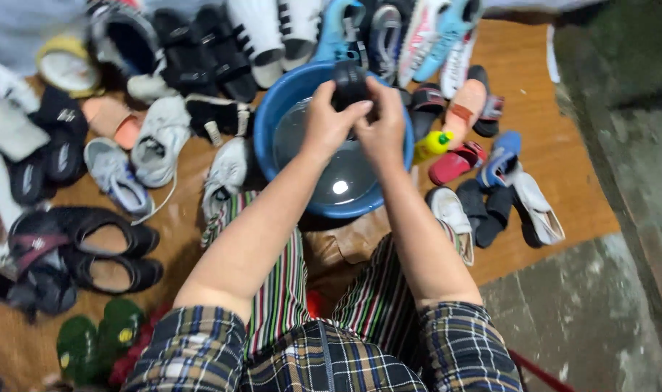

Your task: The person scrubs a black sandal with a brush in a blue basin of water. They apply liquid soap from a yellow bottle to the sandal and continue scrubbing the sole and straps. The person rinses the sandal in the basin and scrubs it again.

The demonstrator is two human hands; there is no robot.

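My left hand (329, 120) and my right hand (383, 127) are raised together over a blue basin (276, 105) that holds water. Both hands grip a small black shoe or sandal (350, 83), held above the far side of the basin. The fingers wrap its lower part, so only its top shows. My forearms reach out from plaid sleeves over my striped lap.
Many shoes, sneakers and sandals lie on the wooden floor around the basin: white sneakers (160, 138) to the left, black flats (106, 250) near left, green sandals (98, 337) at bottom left, a red sandal (456, 161) and a yellow bottle (430, 145) to the right. Concrete floor lies at right.
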